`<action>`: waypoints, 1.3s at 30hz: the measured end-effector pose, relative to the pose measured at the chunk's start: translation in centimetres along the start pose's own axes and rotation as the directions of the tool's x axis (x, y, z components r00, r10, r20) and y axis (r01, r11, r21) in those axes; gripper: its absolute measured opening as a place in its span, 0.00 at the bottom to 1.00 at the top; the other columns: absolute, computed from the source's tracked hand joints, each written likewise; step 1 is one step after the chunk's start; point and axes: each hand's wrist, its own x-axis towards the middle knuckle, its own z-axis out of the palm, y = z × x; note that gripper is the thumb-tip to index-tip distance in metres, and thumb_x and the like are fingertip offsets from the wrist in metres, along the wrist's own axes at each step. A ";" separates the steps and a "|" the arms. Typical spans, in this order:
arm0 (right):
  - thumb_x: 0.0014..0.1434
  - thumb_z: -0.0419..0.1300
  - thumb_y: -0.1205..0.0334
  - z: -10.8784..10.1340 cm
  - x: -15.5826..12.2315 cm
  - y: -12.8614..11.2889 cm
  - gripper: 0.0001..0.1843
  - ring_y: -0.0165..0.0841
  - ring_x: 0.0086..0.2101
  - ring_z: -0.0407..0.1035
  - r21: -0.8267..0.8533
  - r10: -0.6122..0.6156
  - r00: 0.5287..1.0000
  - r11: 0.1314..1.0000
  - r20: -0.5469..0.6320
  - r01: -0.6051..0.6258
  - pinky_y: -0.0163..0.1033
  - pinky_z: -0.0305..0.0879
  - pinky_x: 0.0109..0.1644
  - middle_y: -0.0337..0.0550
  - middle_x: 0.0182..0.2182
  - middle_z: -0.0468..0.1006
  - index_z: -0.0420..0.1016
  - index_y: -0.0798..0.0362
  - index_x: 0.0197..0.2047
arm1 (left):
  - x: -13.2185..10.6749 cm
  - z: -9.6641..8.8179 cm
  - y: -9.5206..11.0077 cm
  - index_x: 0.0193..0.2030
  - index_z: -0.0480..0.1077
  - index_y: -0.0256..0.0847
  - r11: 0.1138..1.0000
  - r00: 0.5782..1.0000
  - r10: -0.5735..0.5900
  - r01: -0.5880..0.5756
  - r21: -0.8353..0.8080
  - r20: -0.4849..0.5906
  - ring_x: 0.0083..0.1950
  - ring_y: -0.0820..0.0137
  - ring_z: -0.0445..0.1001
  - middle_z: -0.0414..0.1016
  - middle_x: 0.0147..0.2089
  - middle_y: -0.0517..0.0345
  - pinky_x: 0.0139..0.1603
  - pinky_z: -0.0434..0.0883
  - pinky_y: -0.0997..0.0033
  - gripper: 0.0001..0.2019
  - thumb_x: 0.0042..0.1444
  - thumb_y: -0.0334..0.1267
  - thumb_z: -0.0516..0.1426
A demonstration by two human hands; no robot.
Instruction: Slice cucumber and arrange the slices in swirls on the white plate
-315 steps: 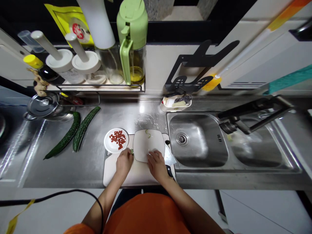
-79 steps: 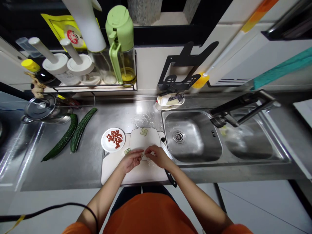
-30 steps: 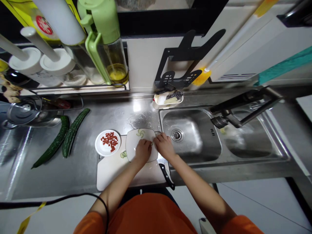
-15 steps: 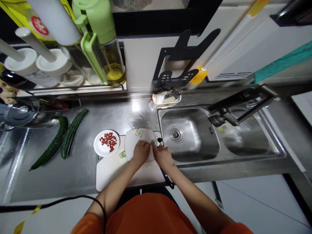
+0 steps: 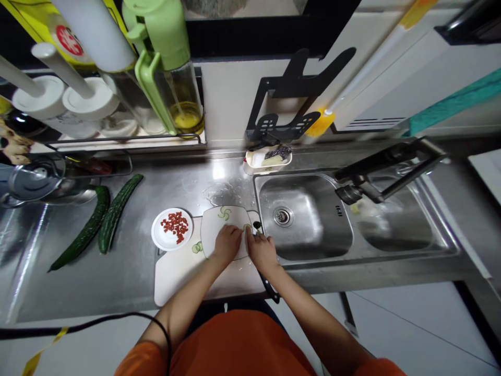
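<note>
A white square plate (image 5: pixel 213 225) lies on a white cutting board (image 5: pixel 178 277). Thin cucumber slices (image 5: pixel 224 212) sit at the plate's far edge, and another slice (image 5: pixel 196 247) lies on the board left of the plate. My left hand (image 5: pixel 227 243) rests on the plate with its fingers curled down. My right hand (image 5: pixel 262 251) is beside it at the plate's right edge, fingertips pinched near a small green slice (image 5: pixel 247 227). What either hand holds is too small to make out.
A small round dish of red pieces (image 5: pixel 172 228) stands left of the plate. Two whole cucumbers (image 5: pixel 102 222) lie on the steel counter. A knife handle (image 5: pixel 270 289) sticks out under my right wrist. The sink (image 5: pixel 305 219) and faucet (image 5: pixel 383 172) lie right; oil bottle (image 5: pixel 172 78) behind.
Since 2.6 s ago both hands moved from the board's middle up onto the plate's right side. In the last half second they barely shifted.
</note>
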 end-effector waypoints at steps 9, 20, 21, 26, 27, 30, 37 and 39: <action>0.64 0.45 0.70 -0.3 0.1 -0.2 0.25 0.41 0.46 0.67 0.019 -0.007 1.000 1.000 -0.006 0.007 0.44 0.55 0.43 0.54 0.36 0.78 0.55 0.61 0.65 | -0.3 -0.6 0.1 0.39 0.75 0.39 0.999 1.000 0.014 -0.015 -0.047 -0.025 0.41 0.66 0.67 0.74 0.38 0.51 0.44 0.68 0.64 0.09 0.59 0.32 0.52; 0.66 0.46 0.65 -0.4 -0.7 -1.3 0.22 0.41 0.45 0.67 0.119 -0.065 0.998 0.991 -0.012 0.066 0.44 0.55 0.46 0.52 0.37 0.78 0.61 0.57 0.62 | -8.4 -6.5 -3.4 0.50 0.71 0.39 0.927 0.908 -0.354 0.308 -0.217 -0.225 0.44 0.66 0.73 0.75 0.46 0.48 0.47 0.71 0.64 0.14 0.59 0.37 0.52; 0.66 0.46 0.65 -0.4 -0.7 -1.5 0.22 0.41 0.46 0.66 0.122 -0.076 0.997 0.989 -0.017 0.078 0.44 0.55 0.47 0.52 0.37 0.78 0.62 0.57 0.61 | -9.3 -6.8 -3.9 0.51 0.70 0.38 0.908 0.891 -0.402 0.357 -0.219 -0.212 0.42 0.66 0.73 0.74 0.46 0.48 0.46 0.72 0.64 0.15 0.59 0.38 0.53; 0.65 0.47 0.66 -0.3 -1.4 -2.9 0.22 0.41 0.46 0.66 0.117 -0.157 0.988 0.981 0.000 0.156 0.44 0.55 0.46 0.52 0.37 0.77 0.63 0.57 0.61 | -11.9 -6.6 -5.4 0.54 0.69 0.36 0.862 0.833 -0.507 0.496 -0.107 -0.224 0.40 0.65 0.73 0.74 0.45 0.47 0.44 0.72 0.64 0.18 0.58 0.38 0.53; 0.65 0.48 0.66 -0.4 -1.5 -3.1 0.22 0.41 0.46 0.66 0.119 -0.172 0.985 0.979 0.018 0.169 0.43 0.55 0.46 0.51 0.37 0.78 0.62 0.57 0.61 | -12.1 -6.3 -5.5 0.54 0.68 0.37 0.859 0.830 -0.509 0.505 -0.083 -0.228 0.42 0.64 0.73 0.73 0.46 0.46 0.44 0.72 0.64 0.18 0.58 0.38 0.52; 0.64 0.49 0.66 -0.6 -1.8 -3.8 0.23 0.41 0.46 0.66 0.125 -0.198 0.979 0.974 0.057 0.190 0.44 0.55 0.45 0.51 0.37 0.78 0.62 0.57 0.62 | -12.3 -5.5 -5.7 0.55 0.68 0.39 0.860 0.833 -0.504 0.509 -0.041 -0.227 0.44 0.65 0.73 0.71 0.49 0.46 0.44 0.72 0.66 0.18 0.59 0.37 0.51; 0.65 0.47 0.66 -0.3 -2.4 -4.6 0.22 0.41 0.46 0.66 0.134 -0.218 0.972 0.969 0.084 0.205 0.44 0.56 0.45 0.50 0.38 0.77 0.63 0.55 0.61 | -12.2 -5.3 -5.9 0.48 0.71 0.40 0.879 0.841 -0.474 0.468 -0.090 -0.261 0.45 0.65 0.72 0.70 0.46 0.48 0.47 0.70 0.65 0.13 0.58 0.36 0.51; 0.65 0.47 0.66 -0.2 -2.5 -4.8 0.21 0.41 0.45 0.66 0.139 -0.219 0.972 0.969 0.084 0.206 0.44 0.57 0.45 0.51 0.37 0.77 0.63 0.55 0.60 | -12.0 -5.5 -5.8 0.45 0.71 0.39 0.881 0.839 -0.472 0.456 -0.125 -0.269 0.43 0.66 0.72 0.71 0.44 0.49 0.47 0.70 0.65 0.11 0.58 0.36 0.51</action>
